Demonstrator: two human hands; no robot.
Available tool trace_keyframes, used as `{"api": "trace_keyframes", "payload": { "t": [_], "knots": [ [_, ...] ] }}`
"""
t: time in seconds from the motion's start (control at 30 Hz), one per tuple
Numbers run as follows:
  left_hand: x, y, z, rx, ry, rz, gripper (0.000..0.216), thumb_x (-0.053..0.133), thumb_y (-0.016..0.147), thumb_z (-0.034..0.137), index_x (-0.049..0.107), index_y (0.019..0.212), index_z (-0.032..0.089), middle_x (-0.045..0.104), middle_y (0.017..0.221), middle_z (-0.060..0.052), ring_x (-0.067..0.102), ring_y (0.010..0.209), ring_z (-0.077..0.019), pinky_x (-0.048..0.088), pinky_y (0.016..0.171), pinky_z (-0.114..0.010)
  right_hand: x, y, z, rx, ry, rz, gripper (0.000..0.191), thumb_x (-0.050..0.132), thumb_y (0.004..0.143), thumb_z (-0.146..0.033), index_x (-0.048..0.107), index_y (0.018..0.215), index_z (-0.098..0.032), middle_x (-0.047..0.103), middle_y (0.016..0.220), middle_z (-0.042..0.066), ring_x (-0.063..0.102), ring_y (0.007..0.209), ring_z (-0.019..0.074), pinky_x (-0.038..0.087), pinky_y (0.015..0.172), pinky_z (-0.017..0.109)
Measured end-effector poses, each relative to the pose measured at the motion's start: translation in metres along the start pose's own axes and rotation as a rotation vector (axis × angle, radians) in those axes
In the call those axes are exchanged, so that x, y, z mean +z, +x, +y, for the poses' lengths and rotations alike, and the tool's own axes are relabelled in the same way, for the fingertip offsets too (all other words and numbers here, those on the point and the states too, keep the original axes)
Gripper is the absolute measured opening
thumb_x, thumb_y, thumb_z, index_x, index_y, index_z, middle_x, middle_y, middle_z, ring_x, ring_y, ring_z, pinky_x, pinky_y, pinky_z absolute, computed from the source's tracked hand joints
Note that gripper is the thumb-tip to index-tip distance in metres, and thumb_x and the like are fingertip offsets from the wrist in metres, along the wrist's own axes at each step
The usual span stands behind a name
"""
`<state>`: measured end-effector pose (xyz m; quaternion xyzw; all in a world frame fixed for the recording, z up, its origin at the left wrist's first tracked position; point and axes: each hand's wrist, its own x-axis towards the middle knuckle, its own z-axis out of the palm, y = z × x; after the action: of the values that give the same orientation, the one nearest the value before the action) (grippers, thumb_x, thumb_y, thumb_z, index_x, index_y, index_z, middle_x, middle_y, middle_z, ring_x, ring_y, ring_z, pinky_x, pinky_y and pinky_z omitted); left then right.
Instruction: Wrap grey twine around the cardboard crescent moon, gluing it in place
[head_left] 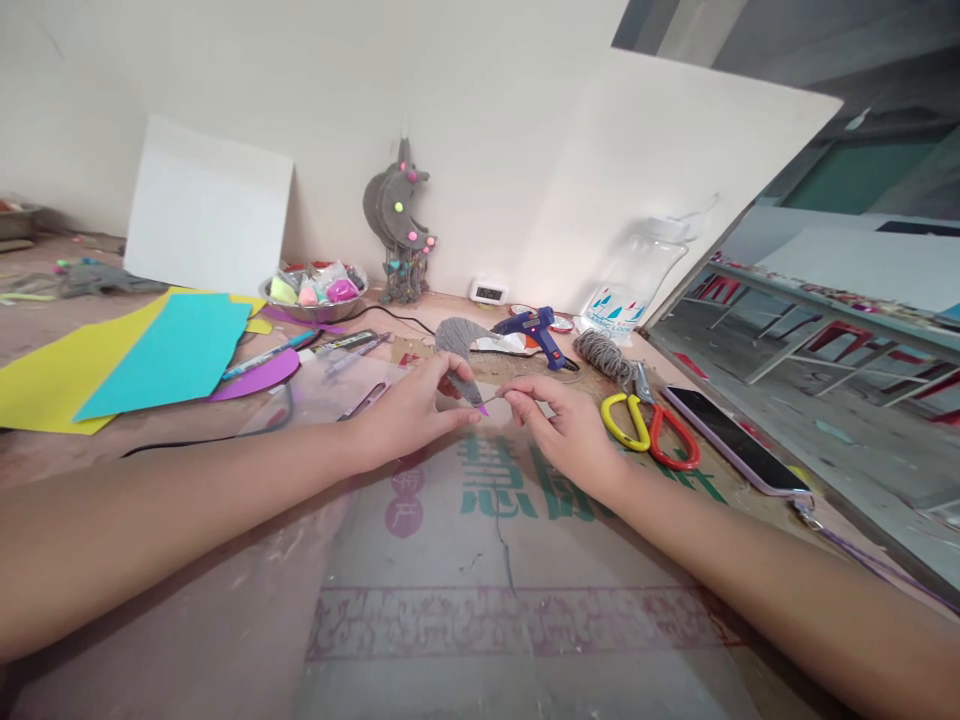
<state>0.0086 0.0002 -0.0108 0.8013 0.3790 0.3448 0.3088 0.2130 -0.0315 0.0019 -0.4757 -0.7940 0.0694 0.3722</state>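
Head view shows one counter [45, 325], with one translucent printed sheet [420, 620] over its near part. Behind are one white board [210, 210], one blue sheet [165, 350] lying on yellow card [45, 398], one hanging crescent ornament [386, 205] and one bottle [637, 270]. Of hands there are two, left hand [412, 408] and right hand [566, 430]. At the right lie one phone [735, 435], one pair of scissors [654, 430], one glue gun [536, 328] and one yarn bundle [606, 358]. One grey wrapped piece [456, 335] is held above the printed sheet, clamped in the left fingers; its long axis runs away from the person, its purple tip pointing nearer and slightly rightward. The right fingers are pinched together upon one thin strand [491, 398], beside this tip.
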Motion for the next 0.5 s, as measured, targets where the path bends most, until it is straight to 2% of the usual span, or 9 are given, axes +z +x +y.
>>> {"api": "trace_keyframes", "payload": {
  "t": [0.3, 0.5],
  "knots": [
    [-0.0007, 0.0007, 0.0014, 0.066, 0.009, 0.056, 0.029, 0.061, 0.079, 0.035, 0.045, 0.099, 0.021, 0.055, 0.102, -0.003, 0.055, 0.091, -0.0166, 0.043, 0.080, -0.032, -0.0013, 0.0016, 0.0023, 0.084, 0.076, -0.012, 0.021, 0.046, 0.090, -0.033, 0.062, 0.089, -0.020, 0.058, 0.065, 0.000, 0.054, 0.061, 0.0133, 0.041, 0.056, 0.024],
    [-0.0019, -0.0024, 0.0028, 0.173, 0.045, 0.196, 0.032, 0.062, 0.079, 0.041, 0.043, 0.096, 0.021, 0.053, 0.097, -0.003, 0.051, 0.092, -0.0164, 0.041, 0.081, -0.030, -0.0011, 0.0033, 0.0086, 0.128, 0.194, 0.005, 0.015, 0.048, 0.089, -0.034, 0.052, 0.086, -0.020, 0.052, 0.062, -0.003, 0.049, 0.057, 0.0111, 0.040, 0.055, 0.023]
  ]
}}
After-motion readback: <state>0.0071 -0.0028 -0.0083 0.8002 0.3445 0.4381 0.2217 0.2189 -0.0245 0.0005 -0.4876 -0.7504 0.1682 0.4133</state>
